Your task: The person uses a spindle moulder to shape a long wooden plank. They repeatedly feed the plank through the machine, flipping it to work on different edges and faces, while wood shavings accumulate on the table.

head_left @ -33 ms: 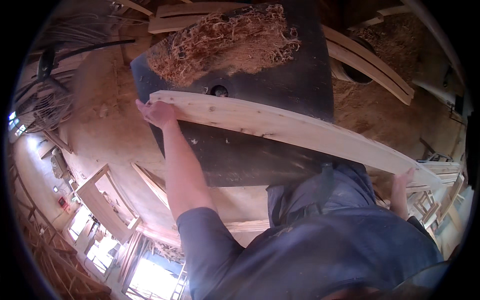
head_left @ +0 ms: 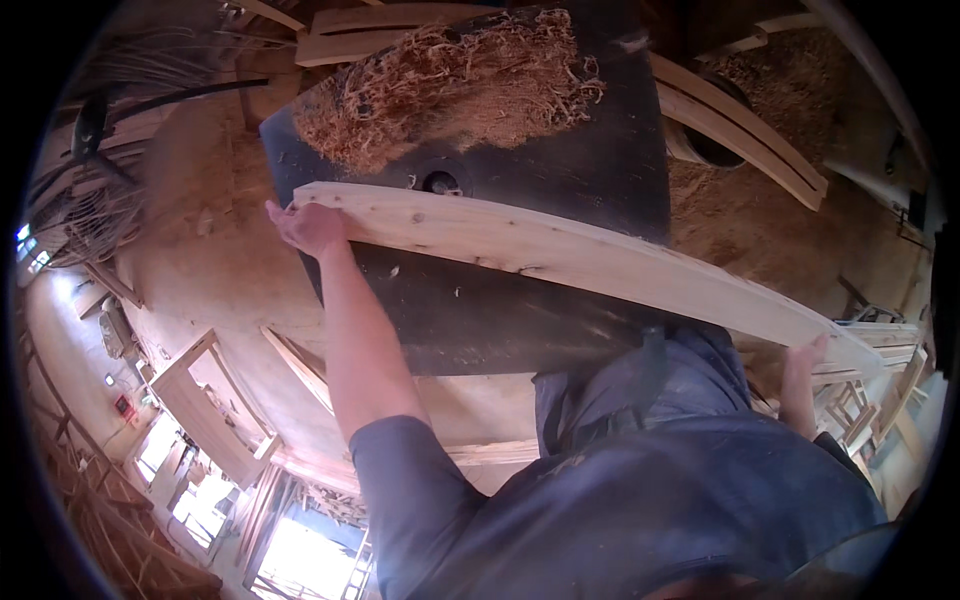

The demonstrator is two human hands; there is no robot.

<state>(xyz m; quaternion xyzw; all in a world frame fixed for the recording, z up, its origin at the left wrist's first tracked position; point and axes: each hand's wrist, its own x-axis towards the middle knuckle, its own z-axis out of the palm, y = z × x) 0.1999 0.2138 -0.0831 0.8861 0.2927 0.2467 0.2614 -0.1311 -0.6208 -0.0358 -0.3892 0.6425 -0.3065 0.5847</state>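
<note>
A long, pale wooden board [head_left: 540, 250] with a few knots lies slantwise across a dark, flat machine table [head_left: 440, 330]. Its left end is held by my left hand [head_left: 312, 228], the palm and fingers partly hidden against the wood. Far to the right, my right hand [head_left: 800, 368] grips the other end, which sticks out past the table beside my body. Just beyond the board's far edge, a round hole with a dark spindle-like piece [head_left: 440, 183] shows in the tabletop. Some of that piece may be hidden by the board.
A heap of curly wood shavings [head_left: 450, 90] covers the table's far part. Curved slotted timbers [head_left: 740, 130] lie beyond its right edge, and another timber [head_left: 390, 25] behind it. A wooden frame [head_left: 205, 400] stands at the left. Stacked wood pieces [head_left: 880, 350] are at the right.
The board's left end and my left hand have shifted slightly left. My right hand looks almost unmoved.
</note>
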